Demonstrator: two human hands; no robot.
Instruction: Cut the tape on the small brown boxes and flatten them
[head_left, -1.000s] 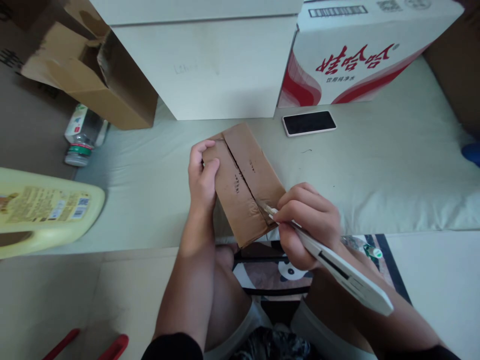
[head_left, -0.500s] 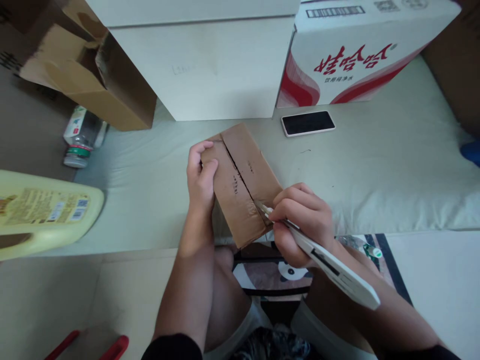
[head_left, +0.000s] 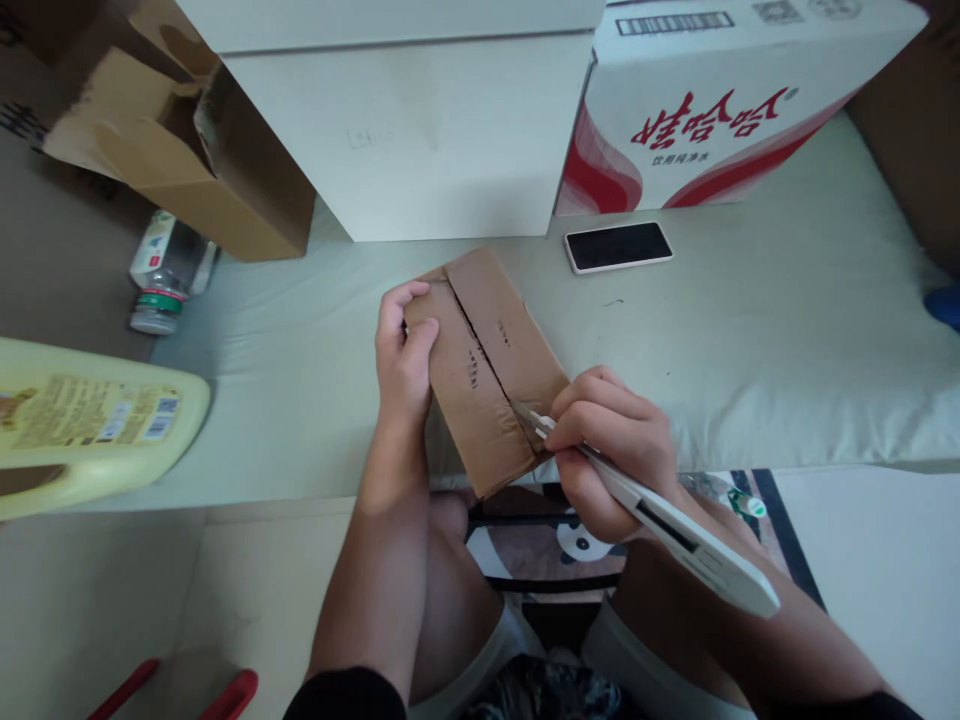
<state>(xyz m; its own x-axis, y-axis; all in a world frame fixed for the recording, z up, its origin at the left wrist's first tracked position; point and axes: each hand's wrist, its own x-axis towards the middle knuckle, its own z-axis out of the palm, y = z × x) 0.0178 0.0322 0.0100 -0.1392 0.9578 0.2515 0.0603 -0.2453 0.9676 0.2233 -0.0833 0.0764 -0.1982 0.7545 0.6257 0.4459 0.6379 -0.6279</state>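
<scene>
Yellow plastic fills the far left, where we see a large labelled jug point(head_left: 90, 425) lying on its side, well apart from our hands, with a clear bottle point(head_left: 163, 275) beyond it beside an open brown carton point(head_left: 187, 150). Moving right, our left hand point(head_left: 403, 355) wraps the left edge of the small cardboard box point(head_left: 484, 365), thumb on its top face and fingers curled over the far corner, pinching that edge so the box sits tilted on the pale cushion point(head_left: 750, 340). Just right of that grip runs the seam between the two top flaps. Our right hand point(head_left: 611, 450) closes around the white utility knife point(head_left: 675, 535), fingers pressed together near its front end, the blade tip touching the seam at the box's near right corner. Beyond this hand a dark phone point(head_left: 618, 245) lies flat, and behind it stand a white box point(head_left: 420, 130) and a red-and-white printed carton point(head_left: 712, 110).
</scene>
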